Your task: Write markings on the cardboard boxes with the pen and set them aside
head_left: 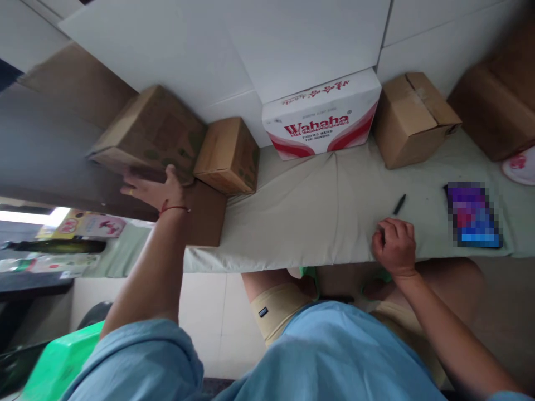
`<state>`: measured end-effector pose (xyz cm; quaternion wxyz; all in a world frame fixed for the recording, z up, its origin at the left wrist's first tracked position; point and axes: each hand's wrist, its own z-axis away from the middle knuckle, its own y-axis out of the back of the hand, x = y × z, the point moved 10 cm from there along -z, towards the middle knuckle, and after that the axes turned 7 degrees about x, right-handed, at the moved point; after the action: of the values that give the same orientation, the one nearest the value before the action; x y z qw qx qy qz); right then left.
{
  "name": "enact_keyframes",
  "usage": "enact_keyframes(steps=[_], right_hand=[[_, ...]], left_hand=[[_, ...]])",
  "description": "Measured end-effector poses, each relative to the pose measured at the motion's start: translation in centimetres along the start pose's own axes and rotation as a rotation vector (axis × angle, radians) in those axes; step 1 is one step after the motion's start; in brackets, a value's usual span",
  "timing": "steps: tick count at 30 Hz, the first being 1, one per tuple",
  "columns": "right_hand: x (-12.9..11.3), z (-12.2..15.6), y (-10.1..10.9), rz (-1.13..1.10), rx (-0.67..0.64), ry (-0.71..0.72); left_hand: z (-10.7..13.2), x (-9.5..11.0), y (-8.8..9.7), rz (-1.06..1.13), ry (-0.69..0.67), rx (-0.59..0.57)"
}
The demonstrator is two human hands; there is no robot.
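My left hand [156,189] is spread open against the lower front edge of a large brown cardboard box [167,125]. This box sits tilted at the left, its near corner over another brown box [204,214]. A smaller carton [229,156] stands close to its right side. My right hand [395,245] is curled closed at the cloth-covered table's front edge. Just beyond its knuckles a black pen [400,204] lies on the cloth. Whether the pen's near end reaches under the fingers, I cannot tell; the inside of the hand is hidden.
A white and red Wahaha carton [321,120] and a taped brown box [413,120] stand along the wall. A tablet-like screen [474,214] lies at the right of the pale green cloth [292,223]. Packages and a bottle [58,245] are at far left.
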<state>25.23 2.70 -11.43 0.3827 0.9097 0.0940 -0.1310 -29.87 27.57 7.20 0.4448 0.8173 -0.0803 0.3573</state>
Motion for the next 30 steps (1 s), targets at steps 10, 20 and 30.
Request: enact_keyframes(steps=[10, 20, 30], right_hand=[[-0.5, -1.2, 2.0, -0.058, 0.099, -0.065], [12.6, -15.9, 1.6, 0.086, 0.157, -0.392], [13.7, -21.0, -1.7, -0.003, 0.083, -0.617]], left_hand=[[18.4, 2.1, -12.9, -0.03, -0.387, -0.248], [24.9, 2.5, -19.5, -0.223, -0.487, -0.454], [24.6, 2.1, -19.3, -0.177, -0.468, -0.415]])
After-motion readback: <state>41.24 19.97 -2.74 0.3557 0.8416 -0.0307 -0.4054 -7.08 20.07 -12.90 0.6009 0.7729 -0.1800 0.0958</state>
